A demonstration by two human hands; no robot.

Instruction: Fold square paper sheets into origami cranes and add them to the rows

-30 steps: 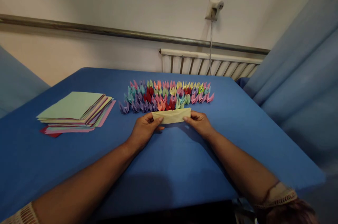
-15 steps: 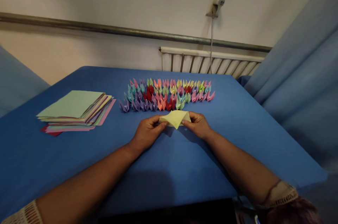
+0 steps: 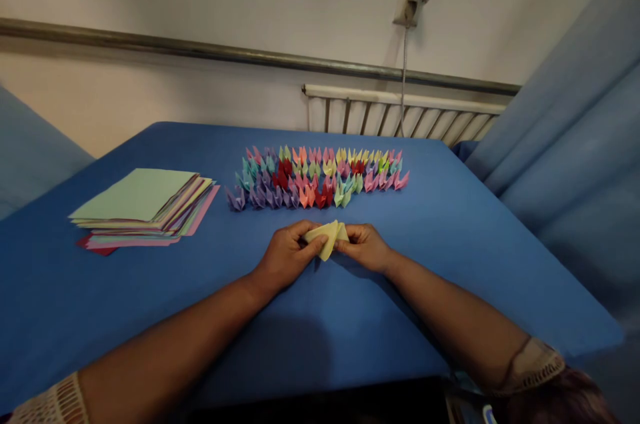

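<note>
A pale yellow sheet of origami paper [image 3: 327, 239], partly folded, is held just above the table between both hands. My left hand [image 3: 289, 249] pinches its left side, thumb on the near face. On the right side, my right hand [image 3: 367, 247] grips the paper between thumb and fingers. The paper bends into a raised fold with a point hanging toward me. Beyond the hands stand several rows of folded paper cranes [image 3: 324, 196] in purple, red, pink, green and yellow.
A stack of coloured paper sheets [image 3: 143, 196], pale green on top, lies on the blue-covered table [image 3: 210, 317] at the left. Behind are a metal pipe [image 3: 225, 54], a radiator [image 3: 375, 99] and a wall socket [image 3: 411, 4] with a cord. A blue curtain [image 3: 575, 144] hangs at the right.
The yellow paper has gone from spread wide to bunched narrower and folded. My hands have come closer together and slightly lower, toward me.
</note>
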